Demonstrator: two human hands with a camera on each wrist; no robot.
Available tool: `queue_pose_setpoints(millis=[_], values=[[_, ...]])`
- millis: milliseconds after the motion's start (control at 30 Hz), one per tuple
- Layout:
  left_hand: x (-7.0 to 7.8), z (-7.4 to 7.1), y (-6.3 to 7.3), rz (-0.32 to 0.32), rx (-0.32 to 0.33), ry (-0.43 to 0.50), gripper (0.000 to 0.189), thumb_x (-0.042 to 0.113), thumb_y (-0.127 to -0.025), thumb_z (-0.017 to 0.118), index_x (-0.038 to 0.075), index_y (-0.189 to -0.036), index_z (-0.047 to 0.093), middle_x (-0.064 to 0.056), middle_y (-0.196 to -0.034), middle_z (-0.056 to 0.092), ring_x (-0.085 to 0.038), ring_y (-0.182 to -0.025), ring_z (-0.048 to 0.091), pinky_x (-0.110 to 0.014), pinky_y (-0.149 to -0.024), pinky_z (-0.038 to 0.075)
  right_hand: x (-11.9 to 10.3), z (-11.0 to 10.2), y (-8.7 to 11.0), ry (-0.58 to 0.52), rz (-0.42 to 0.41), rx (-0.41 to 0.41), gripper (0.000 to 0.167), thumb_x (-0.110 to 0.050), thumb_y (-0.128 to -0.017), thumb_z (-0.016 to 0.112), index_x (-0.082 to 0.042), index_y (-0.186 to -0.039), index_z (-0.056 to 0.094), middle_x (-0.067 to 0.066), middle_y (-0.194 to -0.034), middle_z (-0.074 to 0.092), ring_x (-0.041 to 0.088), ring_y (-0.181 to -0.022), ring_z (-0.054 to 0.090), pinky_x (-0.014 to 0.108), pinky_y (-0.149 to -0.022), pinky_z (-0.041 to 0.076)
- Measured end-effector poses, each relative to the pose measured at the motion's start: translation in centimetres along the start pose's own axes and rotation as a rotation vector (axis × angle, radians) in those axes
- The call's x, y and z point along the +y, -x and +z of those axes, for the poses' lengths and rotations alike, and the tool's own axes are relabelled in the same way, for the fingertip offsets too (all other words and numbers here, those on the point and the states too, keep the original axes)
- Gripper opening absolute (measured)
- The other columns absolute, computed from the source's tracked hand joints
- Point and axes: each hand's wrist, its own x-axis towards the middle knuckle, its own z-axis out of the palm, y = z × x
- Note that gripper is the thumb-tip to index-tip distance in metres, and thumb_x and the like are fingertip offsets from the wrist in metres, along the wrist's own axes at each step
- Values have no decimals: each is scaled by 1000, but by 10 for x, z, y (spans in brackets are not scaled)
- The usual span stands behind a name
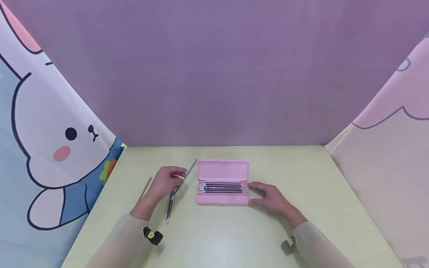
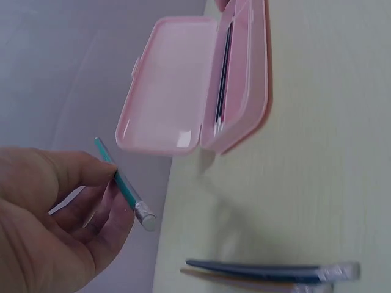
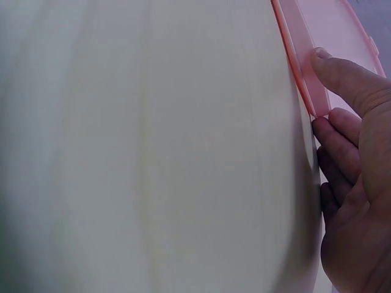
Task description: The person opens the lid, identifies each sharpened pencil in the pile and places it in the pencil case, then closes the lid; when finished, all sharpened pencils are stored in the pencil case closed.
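Observation:
My left hand (image 1: 166, 181) pinches a teal pencil (image 2: 126, 188) between thumb and fingertips, its eraser end pointing down. This hand is left of an open pink pencil case (image 1: 222, 170), above the table. Several dark striped pencils (image 1: 222, 188) lie side by side in the case's tray. At the case's right end, my right hand (image 1: 273, 199) touches it with extended thumb and fingers, the thumb overlapping the wall (image 3: 314, 91) in the right wrist view. Two dark pencils (image 1: 169, 212) lie on the table below the left hand.
Another thin pencil (image 1: 145, 189) lies on the light table (image 1: 214, 238) beside the left forearm, partly hidden by it. A purple backdrop (image 1: 221, 74) rises behind the table. Printed cloth with a cartoon rabbit (image 1: 50, 137) hangs on the left, and a pink-and-cream cloth (image 1: 385, 156) on the right.

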Motion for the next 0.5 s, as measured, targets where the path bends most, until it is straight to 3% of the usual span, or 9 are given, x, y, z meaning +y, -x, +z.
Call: queue_pose_setpoints(millis=[267,500], values=[[29,27,-7,101,-95,-37,35,-5,-85,70,4,-118,76,-10,-105,77,-20,-87,71,-31,-70,61,-6,4,6,-9,15,5,68,-44,-79,86,-34,-141,61,-2,-149,58,32,-146,45,59,-121,30],[34,52,-16,169,-164,-107,35,-10,-81,73,5,-112,78,-6,-98,76,-17,-85,70,-29,-71,60,-9,8,11,-7,19,14,68,-44,-80,86,-34,-142,61,-3,-149,58,32,-145,45,60,-121,30]])
